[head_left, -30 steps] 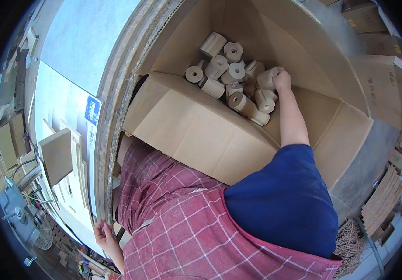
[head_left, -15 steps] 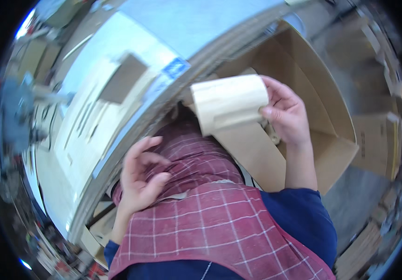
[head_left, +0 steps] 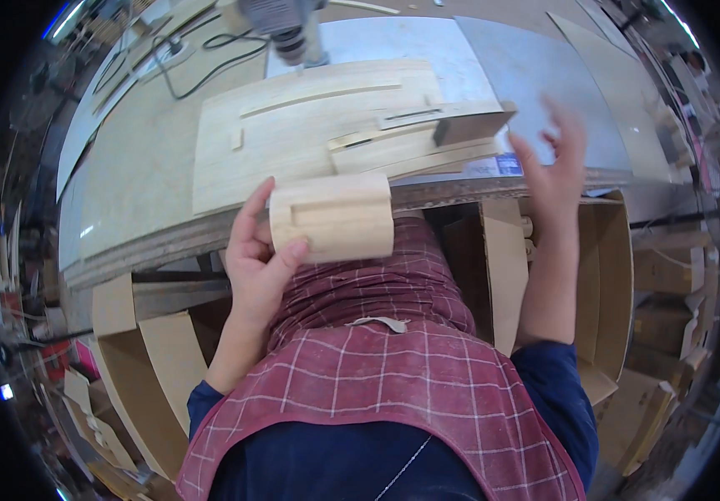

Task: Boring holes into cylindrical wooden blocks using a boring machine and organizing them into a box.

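My left hand (head_left: 258, 259) grips a pale, curved wooden block (head_left: 339, 221) by its left end, thumb on the near face. A long slot is cut into the block's upper face. The block hangs over my lap, just off the near edge of the workbench. My right hand (head_left: 556, 163) is raised at the bench edge with its fingers spread and holds nothing; motion blurs it. Close to it is a wooden jig (head_left: 427, 142) of stacked strips with a dark plate (head_left: 473, 127). A drill (head_left: 285, 37) points down over the wooden base board (head_left: 318, 100).
Pale sheets cover the workbench (head_left: 134, 167), and a black cable (head_left: 210, 79) lies at its far left. An open cardboard box (head_left: 602, 284) with wooden pieces inside stands at my right. Another carton (head_left: 139, 392) is at my left. More cartons (head_left: 656, 317) stack at far right.
The wooden block has passed from my right hand to my left. My right hand has let go and moved up towards the bench. The view has turned to face the bench and drill.
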`<state>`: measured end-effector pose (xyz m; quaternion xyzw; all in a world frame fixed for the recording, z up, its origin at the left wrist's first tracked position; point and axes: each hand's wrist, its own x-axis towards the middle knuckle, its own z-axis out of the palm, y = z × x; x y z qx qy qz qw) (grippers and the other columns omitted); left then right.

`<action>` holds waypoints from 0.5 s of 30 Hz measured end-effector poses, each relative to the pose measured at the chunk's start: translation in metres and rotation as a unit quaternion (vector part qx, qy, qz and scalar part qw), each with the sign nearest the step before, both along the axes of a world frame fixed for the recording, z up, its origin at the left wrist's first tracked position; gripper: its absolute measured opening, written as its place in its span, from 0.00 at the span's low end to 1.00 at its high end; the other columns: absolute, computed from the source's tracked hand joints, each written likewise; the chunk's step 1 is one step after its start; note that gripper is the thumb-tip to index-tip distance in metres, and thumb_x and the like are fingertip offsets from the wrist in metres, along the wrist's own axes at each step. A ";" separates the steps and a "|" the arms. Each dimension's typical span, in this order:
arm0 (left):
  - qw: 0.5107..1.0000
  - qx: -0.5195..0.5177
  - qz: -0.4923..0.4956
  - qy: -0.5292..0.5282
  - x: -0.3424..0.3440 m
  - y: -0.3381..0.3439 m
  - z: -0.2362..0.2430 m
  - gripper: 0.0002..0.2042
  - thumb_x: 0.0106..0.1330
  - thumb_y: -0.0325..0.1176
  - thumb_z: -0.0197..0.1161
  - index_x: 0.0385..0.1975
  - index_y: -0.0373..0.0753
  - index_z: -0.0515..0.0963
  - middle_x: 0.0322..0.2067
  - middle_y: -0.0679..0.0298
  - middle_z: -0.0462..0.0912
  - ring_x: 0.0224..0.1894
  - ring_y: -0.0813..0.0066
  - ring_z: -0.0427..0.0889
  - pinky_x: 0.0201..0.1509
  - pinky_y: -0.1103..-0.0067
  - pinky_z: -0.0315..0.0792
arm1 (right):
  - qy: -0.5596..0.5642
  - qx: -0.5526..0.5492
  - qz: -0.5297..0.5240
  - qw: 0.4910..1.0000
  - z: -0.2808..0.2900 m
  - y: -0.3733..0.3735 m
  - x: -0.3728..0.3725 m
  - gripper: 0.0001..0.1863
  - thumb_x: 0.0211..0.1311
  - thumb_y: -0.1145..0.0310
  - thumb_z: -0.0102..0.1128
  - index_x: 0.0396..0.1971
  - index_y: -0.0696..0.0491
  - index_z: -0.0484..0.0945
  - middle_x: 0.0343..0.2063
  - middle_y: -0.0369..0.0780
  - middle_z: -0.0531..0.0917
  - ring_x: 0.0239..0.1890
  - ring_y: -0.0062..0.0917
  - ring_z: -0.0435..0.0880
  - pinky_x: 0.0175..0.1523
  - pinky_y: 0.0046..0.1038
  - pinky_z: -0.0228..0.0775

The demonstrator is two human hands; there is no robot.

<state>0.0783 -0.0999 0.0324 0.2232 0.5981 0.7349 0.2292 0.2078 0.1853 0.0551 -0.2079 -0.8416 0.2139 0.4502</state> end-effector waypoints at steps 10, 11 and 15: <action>0.995 0.007 0.103 0.006 -0.037 -0.013 -0.009 0.30 0.56 0.26 0.59 0.60 0.38 0.55 0.26 0.67 0.77 0.26 0.89 0.70 0.28 0.92 0.63 | -0.127 -0.344 0.156 0.917 -0.043 0.033 -0.040 0.16 0.44 0.75 0.66 0.35 0.57 0.74 0.26 0.33 0.77 0.29 0.15 0.73 0.35 0.18 0.66; 0.995 0.006 0.104 0.004 -0.041 -0.016 -0.010 0.30 0.56 0.26 0.59 0.60 0.38 0.55 0.26 0.67 0.77 0.26 0.89 0.70 0.28 0.92 0.63 | -0.129 -0.344 0.157 0.917 -0.044 0.026 -0.040 0.16 0.44 0.75 0.66 0.35 0.57 0.74 0.26 0.33 0.77 0.29 0.15 0.73 0.35 0.18 0.66; 0.988 -0.044 0.146 -0.005 -0.060 -0.023 -0.010 0.29 0.56 0.30 0.61 0.58 0.38 0.59 0.16 0.75 0.68 0.15 0.92 0.58 0.16 0.92 0.53 | -0.086 -0.350 0.175 0.916 -0.042 0.008 -0.043 0.16 0.45 0.76 0.65 0.37 0.57 0.74 0.29 0.34 0.78 0.32 0.15 0.74 0.38 0.18 0.67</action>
